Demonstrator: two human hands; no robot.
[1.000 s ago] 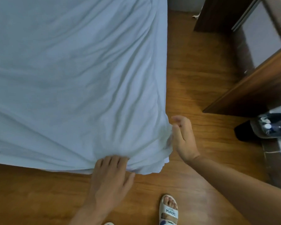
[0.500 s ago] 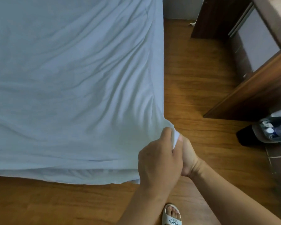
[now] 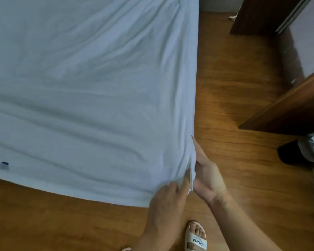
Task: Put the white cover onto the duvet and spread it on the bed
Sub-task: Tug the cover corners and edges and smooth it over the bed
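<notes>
Both hands, left (image 3: 168, 198) and right (image 3: 206, 175), pinching one corner of one white cover (image 3: 91, 98); one sandal (image 3: 196, 240) showing.

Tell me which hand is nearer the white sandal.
Left. The left hand pinches the cover's corner just above the sandal; the right hand holds it higher, farther off.

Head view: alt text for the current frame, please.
Both hands work the near right corner of a white cover spread over the bed: left hand pinches the fabric, right hand lies along its edge. Wooden floor, one white sandal below.
</notes>
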